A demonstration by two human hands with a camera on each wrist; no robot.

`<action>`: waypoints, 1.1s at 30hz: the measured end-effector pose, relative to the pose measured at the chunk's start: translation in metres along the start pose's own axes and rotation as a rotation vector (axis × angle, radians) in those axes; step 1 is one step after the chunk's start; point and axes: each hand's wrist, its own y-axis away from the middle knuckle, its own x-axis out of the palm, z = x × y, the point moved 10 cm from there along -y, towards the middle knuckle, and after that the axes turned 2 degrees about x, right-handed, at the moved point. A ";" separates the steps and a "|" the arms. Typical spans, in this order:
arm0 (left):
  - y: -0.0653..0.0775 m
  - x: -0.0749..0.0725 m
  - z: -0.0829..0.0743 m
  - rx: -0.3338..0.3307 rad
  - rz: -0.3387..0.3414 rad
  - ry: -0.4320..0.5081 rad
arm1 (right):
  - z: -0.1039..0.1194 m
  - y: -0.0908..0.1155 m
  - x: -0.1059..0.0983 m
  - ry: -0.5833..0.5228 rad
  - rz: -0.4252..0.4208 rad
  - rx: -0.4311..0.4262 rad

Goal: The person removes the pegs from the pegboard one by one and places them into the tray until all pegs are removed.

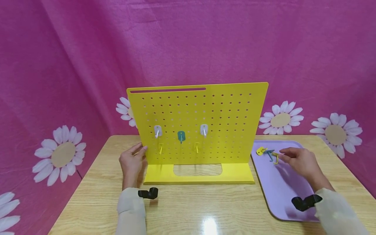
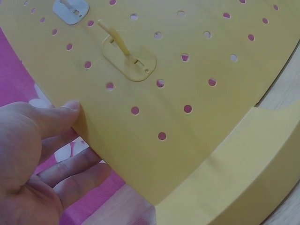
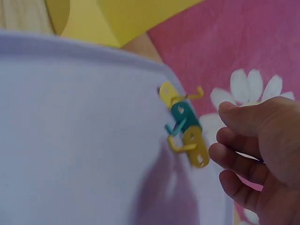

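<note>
Five hooks (image 1: 181, 136) are mounted on the yellow pegboard (image 1: 235, 88) (two white, one green, two yellow), so more than half may be judged done; three loose hooks (image 1: 268, 151), two yellow and one green, are seemingly left, laid on the purple tray (image 1: 276, 195) right of the pegboard. The pegboard's left edge is pinched by the left hand's (image 1: 132, 163) fingers; right of it, the right hand's (image 1: 301, 164) fingers are loosely bent, nothing grasped. No brand, label or writing can be read

magenta cloth backdrop (image 1: 194, 42) | white daisies (image 1: 280, 120) across it | wood-grain table (image 1: 176, 209) | glare (image 1: 210, 226) on it
</note>
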 end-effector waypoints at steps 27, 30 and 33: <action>-0.003 -0.002 -0.008 0.057 0.030 0.006 | 0.178 0.026 -0.019 -0.303 -0.097 -0.418; -0.002 -0.001 -0.006 0.047 0.033 0.010 | 0.194 0.025 -0.012 -0.318 -0.082 -0.437; -0.001 0.001 -0.005 0.046 0.037 0.008 | 0.207 0.023 -0.004 -0.342 -0.057 -0.439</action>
